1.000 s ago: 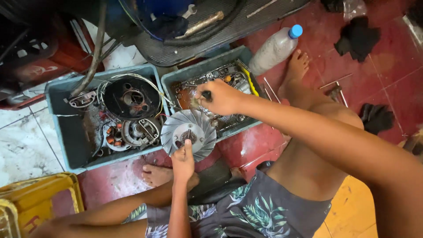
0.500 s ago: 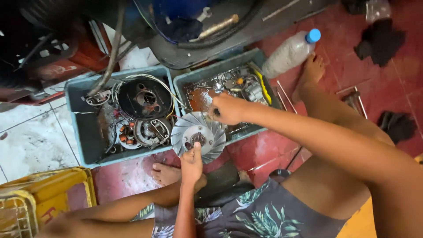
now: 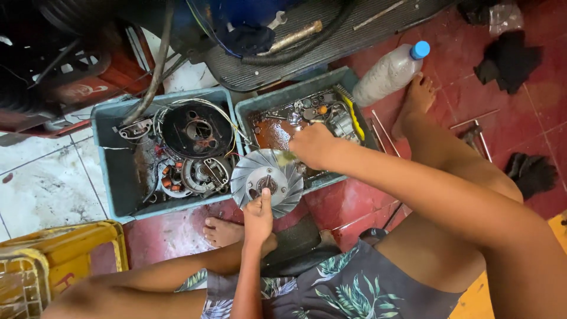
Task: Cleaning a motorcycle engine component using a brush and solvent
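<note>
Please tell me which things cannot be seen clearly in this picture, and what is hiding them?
Head view only:
- What the right hand holds: hidden by its closed fingers; only a small yellowish tip shows.
- Lower edge of the finned metal disc: covered by the left hand.
- Small parts in the right grey tray: too small and oily to identify.
- Yellow crate: cut off by the frame's left and bottom edges.

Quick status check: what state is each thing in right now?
Left hand: grips finned metal fan disc at its lower edge.
Right hand: presses small brush on the disc.
Plastic bottle: capped, lying tilted.
Left tray: holds engine parts.
Right tray: holds oily small parts.
</note>
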